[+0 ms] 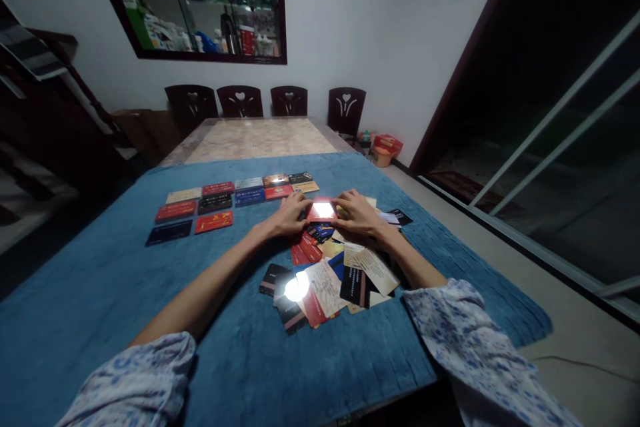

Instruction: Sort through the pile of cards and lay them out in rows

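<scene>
Both my hands hold one red card (321,210) by its short ends, just above the blue cloth. My left hand (289,213) pinches its left end, my right hand (356,212) its right end; glare whitens the card's face. Under and in front of my hands lies a loose heap of cards (330,280), red, black, blue and white, overlapping one another. To the left, several cards lie flat in tidy rows (220,203) on the cloth.
The blue cloth (125,293) covers the near table; a marble-topped table (260,139) continues behind it, with dark chairs (346,110) along the wall. A glass cabinet (200,0) hangs above. A sliding door (565,147) is on the right, red tubs (386,148) on the floor.
</scene>
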`<control>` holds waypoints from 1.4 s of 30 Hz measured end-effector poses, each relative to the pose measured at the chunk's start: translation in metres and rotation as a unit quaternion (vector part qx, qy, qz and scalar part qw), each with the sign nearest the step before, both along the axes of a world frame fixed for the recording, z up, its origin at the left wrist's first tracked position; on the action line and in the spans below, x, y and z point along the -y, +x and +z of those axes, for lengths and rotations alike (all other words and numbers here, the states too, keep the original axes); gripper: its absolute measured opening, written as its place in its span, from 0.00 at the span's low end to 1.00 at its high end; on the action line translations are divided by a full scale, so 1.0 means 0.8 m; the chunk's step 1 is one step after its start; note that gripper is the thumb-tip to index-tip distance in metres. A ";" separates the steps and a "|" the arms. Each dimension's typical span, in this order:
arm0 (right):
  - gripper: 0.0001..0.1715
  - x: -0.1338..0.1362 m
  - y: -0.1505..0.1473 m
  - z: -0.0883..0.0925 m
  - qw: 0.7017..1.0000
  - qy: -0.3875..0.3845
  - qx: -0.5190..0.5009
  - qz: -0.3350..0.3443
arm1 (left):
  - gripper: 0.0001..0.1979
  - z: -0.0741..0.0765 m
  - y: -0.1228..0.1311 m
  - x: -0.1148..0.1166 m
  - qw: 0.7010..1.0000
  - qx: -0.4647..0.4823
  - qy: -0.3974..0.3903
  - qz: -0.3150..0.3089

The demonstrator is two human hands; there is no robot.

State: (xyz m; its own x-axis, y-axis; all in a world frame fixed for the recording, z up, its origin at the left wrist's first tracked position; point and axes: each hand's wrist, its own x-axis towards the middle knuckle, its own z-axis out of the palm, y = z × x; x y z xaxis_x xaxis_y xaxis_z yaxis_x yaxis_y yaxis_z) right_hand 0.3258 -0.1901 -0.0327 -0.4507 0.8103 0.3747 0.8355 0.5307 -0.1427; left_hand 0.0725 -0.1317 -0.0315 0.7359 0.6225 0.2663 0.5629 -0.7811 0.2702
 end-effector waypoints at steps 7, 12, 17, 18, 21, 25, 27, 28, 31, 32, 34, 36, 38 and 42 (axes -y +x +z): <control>0.24 0.001 -0.017 0.007 1.000 -0.010 0.028 0.000 | 0.21 0.004 -0.017 0.011 1.000 0.002 0.000 0.005; 0.28 0.000 -0.032 0.012 0.999 -0.018 0.050 0.009 | 0.22 0.003 -0.033 0.012 1.000 0.006 0.006 -0.002; 0.24 -0.007 -0.050 0.015 0.997 -0.029 0.063 0.023 | 0.21 0.005 -0.052 0.018 1.000 0.020 0.003 0.008; 0.23 -0.010 -0.054 0.014 0.997 -0.030 0.062 0.026 | 0.21 0.005 -0.057 0.019 1.000 0.023 0.005 0.010; 0.22 -0.020 -0.064 0.013 0.997 -0.031 0.061 0.046 | 0.19 0.005 -0.070 0.022 0.999 0.029 0.012 0.015; 0.20 -0.029 -0.078 0.013 0.994 -0.023 0.043 0.093 | 0.20 0.005 -0.090 0.026 0.999 0.027 0.014 0.021; 0.18 -0.030 -0.088 0.015 0.993 -0.020 0.034 0.108 | 0.20 0.007 -0.100 0.028 0.999 0.029 0.014 0.026; 0.17 -0.029 -0.094 0.017 0.993 -0.020 0.033 0.111 | 0.20 0.007 -0.105 0.030 0.999 0.029 0.014 0.030; 0.15 -0.027 -0.111 0.024 0.992 -0.026 0.046 0.117 | 0.20 0.009 -0.120 0.034 0.999 0.025 0.014 0.042; 0.14 -0.027 -0.117 0.026 0.991 -0.028 0.052 0.121 | 0.20 0.009 -0.125 0.035 0.999 0.022 0.013 0.046; 0.13 -0.028 -0.129 0.029 0.989 -0.030 0.063 0.129 | 0.21 0.009 -0.136 0.036 0.999 0.017 0.010 0.051; 0.13 -0.031 -0.139 0.031 0.988 -0.025 0.074 0.135 | 0.21 0.009 -0.147 0.038 0.998 0.017 0.010 0.053; 0.15 -0.035 -0.150 0.032 0.987 -0.020 0.081 0.138 | 0.22 0.009 -0.158 0.039 0.998 0.020 0.013 0.056; 0.16 -0.043 -0.170 0.030 0.985 -0.019 0.083 0.153 | 0.22 0.011 -0.179 0.042 0.997 0.019 0.019 0.071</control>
State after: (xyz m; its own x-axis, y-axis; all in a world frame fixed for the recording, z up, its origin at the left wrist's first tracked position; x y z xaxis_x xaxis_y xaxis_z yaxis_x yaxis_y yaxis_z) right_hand 0.1895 -0.1554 -0.0089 -0.7282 0.6397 0.2461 0.6513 0.7576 -0.0421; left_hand -0.0710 -0.1655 -0.0227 0.6306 0.7083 0.3171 0.6578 -0.7047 0.2659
